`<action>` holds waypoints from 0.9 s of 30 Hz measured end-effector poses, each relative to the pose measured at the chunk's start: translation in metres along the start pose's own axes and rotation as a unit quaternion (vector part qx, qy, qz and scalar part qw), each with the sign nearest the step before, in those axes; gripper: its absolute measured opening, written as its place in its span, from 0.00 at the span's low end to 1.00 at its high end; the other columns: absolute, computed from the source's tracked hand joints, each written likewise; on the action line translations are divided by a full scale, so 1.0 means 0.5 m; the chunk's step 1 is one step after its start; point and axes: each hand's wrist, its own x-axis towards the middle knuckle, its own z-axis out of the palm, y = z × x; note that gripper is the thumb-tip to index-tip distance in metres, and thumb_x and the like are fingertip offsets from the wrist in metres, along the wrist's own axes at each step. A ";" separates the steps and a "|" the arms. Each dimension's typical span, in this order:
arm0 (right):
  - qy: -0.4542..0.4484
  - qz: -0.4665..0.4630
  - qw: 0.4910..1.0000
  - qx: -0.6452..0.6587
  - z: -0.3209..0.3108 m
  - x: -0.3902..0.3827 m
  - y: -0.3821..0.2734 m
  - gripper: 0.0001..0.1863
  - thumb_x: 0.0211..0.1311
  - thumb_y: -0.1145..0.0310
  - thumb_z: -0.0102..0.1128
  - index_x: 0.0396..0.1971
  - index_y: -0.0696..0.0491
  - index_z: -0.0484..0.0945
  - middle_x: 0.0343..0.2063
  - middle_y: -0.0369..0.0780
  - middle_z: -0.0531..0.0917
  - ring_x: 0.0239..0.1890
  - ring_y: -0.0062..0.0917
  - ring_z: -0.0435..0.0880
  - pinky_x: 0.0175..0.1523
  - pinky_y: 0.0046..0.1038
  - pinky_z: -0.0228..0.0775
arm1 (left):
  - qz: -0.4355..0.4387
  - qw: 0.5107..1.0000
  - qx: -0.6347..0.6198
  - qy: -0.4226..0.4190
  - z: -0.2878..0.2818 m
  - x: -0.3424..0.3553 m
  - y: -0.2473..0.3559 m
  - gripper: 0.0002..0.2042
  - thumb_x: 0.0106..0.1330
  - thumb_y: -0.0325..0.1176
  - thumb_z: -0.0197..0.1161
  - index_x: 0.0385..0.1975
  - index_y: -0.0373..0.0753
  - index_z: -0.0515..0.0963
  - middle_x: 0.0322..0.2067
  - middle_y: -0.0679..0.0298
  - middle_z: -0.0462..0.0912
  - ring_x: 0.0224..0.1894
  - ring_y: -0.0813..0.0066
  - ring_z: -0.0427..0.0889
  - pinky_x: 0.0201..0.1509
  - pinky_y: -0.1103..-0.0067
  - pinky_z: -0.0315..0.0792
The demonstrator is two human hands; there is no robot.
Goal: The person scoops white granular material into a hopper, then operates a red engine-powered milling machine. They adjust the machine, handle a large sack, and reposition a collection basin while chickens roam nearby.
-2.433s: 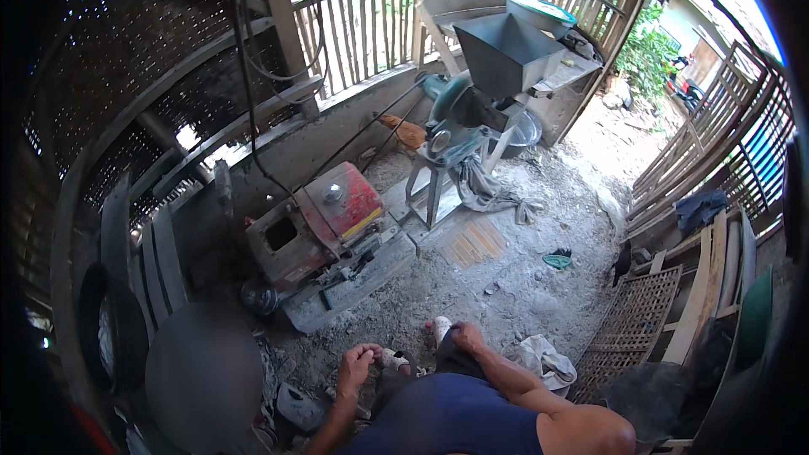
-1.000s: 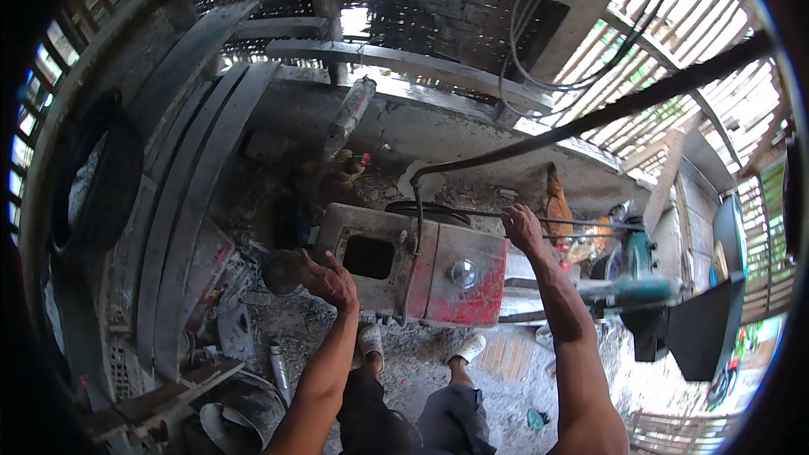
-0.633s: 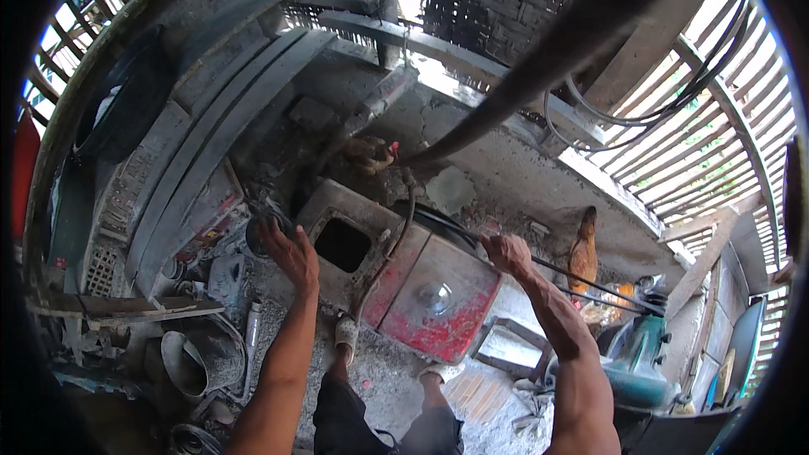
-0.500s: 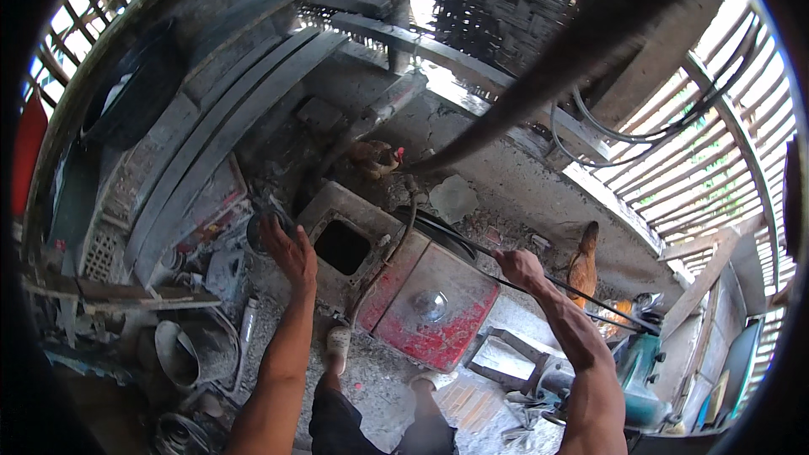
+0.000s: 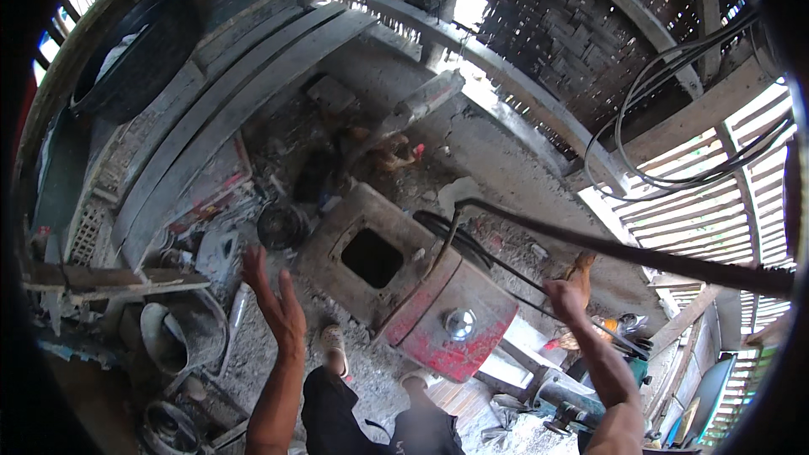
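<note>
A boxy red-and-grey machine [image 5: 447,312] stands before me, with a square dark opening [image 5: 372,259] in its top and a shiny domed knob [image 5: 460,324]. From a black pulley wheel [image 5: 438,227] at its far side, a black drive belt [image 5: 518,276] runs right toward a green engine [image 5: 636,371]. My right hand [image 5: 566,302] is closed around the belt, partway along it. My left hand [image 5: 276,303] hovers left of the machine, fingers spread and holding nothing. A long dark strip [image 5: 624,253] stretches from the bent rod [image 5: 451,227] on the machine out to the right.
Long planks [image 5: 219,118] lean at the left beside a black tub [image 5: 139,50]. A metal bucket [image 5: 181,333] sits at lower left. One chicken [image 5: 392,153] is behind the machine, another [image 5: 581,278] beyond my right hand. Coiled cable [image 5: 649,143] hangs at upper right.
The dark strip has swung from the upper right down to the right. My view has shifted, so the machine appears lower and farther right. My right hand remains at the belt; the left stays open.
</note>
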 end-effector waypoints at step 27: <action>0.001 -0.016 1.000 0.020 0.099 0.283 -0.259 0.19 0.72 0.52 0.47 0.38 0.52 0.80 0.37 0.49 0.84 0.39 0.48 0.83 0.44 0.48 0.74 | 0.174 0.984 0.038 -0.017 0.235 0.098 -0.093 0.32 0.74 0.53 0.44 0.70 0.36 0.54 0.72 0.47 0.47 0.75 0.44 0.44 0.75 0.49 0.38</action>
